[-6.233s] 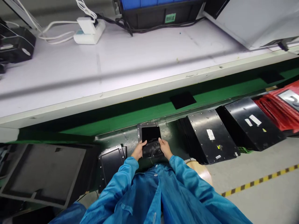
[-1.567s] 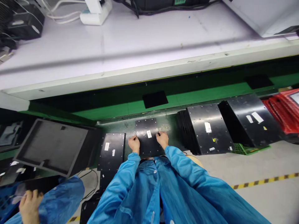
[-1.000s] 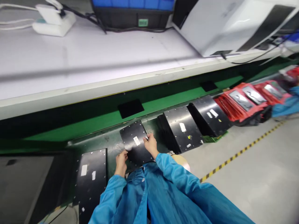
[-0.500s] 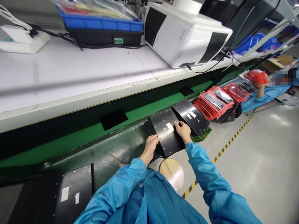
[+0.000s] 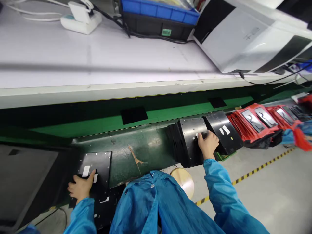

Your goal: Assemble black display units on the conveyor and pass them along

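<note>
Head view | left hand is splaying, gripping nothing, over left panel on green bench | right hand is resting on top panel of right stack, grip: can't tell | step: likely handling panels | lifting either is probably calling for fingers under its edge

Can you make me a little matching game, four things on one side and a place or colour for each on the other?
Things:
1. Left hand
2. Right hand
3. Round disc
4. Red packets

Clues:
A. pale wood colour
B. at a stack of black panels, right of the picture's middle
C. farther right than both hands
D. at a labelled black panel in the picture's left half

Pairs: 1-D, 2-B, 3-A, 4-C.
</note>
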A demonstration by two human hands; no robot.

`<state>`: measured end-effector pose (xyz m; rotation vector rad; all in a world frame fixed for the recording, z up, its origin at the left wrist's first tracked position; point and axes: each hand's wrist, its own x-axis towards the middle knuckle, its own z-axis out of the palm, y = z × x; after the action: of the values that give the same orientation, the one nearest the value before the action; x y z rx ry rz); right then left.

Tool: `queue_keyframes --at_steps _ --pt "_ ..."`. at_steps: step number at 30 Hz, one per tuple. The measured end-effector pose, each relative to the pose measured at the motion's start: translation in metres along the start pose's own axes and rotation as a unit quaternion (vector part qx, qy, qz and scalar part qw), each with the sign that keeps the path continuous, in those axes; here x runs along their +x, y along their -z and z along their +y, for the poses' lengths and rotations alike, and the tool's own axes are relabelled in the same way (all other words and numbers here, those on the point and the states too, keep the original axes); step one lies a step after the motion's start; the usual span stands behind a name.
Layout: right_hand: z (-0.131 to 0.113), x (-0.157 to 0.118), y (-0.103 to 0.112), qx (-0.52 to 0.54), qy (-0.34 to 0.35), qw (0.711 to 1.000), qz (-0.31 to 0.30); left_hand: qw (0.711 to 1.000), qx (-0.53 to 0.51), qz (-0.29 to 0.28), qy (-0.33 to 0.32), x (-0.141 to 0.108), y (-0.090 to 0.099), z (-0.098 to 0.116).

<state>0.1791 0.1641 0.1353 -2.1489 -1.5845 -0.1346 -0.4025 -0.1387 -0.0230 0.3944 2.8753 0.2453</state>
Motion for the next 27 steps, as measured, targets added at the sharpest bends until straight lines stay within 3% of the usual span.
queue_keyframes --at_steps 1,3,5,8,9,11,14,18,20,23,25,27 --pt "-0.018 -0.007 0.005 0.026 0.039 0.999 0.023 0.999 0.007 -0.019 0.028 0.011 -0.003 -0.019" --pt "-0.064 -0.034 0.012 0.107 0.113 0.988 0.008 0.998 -0.005 -0.044 0.052 0.017 -0.010 -0.035" --pt "-0.118 -0.082 0.008 0.199 0.170 0.959 -0.104 0.999 -0.009 -0.019 0.048 0.007 -0.017 -0.027" --pt "-0.190 -0.179 -0.030 0.284 0.242 0.855 -0.360 0.999 -0.007 0.029 0.030 -0.021 -0.030 0.000" --pt "-0.208 -0.212 -0.050 0.289 0.233 0.826 -0.425 0.999 -0.006 0.040 0.017 -0.030 -0.034 0.009" --pt "-0.232 -0.269 -0.092 0.266 0.145 0.793 -0.528 0.999 -0.004 0.043 -0.012 -0.047 -0.041 0.024" --pt "-0.243 -0.319 -0.141 0.249 -0.025 0.793 -0.555 0.998 -0.009 0.014 -0.066 -0.064 -0.048 0.041" --pt "-0.246 -0.331 -0.158 0.256 -0.101 0.821 -0.501 0.995 -0.033 -0.026 -0.094 -0.072 -0.047 0.056" --pt "-0.250 -0.325 -0.150 0.245 -0.117 0.830 -0.486 0.995 -0.043 -0.046 -0.078 -0.072 -0.044 0.060" --pt "-0.260 -0.310 -0.126 0.231 -0.160 0.816 -0.504 0.992 -0.061 -0.092 -0.060 -0.071 -0.036 0.061" --pt "-0.267 -0.299 -0.106 0.238 -0.134 0.802 -0.531 0.980 -0.110 -0.148 -0.080 -0.073 -0.029 0.057" --pt "-0.274 -0.292 -0.088 0.255 -0.049 0.782 -0.567 0.943 -0.213 -0.219 -0.131 -0.077 -0.020 0.051"
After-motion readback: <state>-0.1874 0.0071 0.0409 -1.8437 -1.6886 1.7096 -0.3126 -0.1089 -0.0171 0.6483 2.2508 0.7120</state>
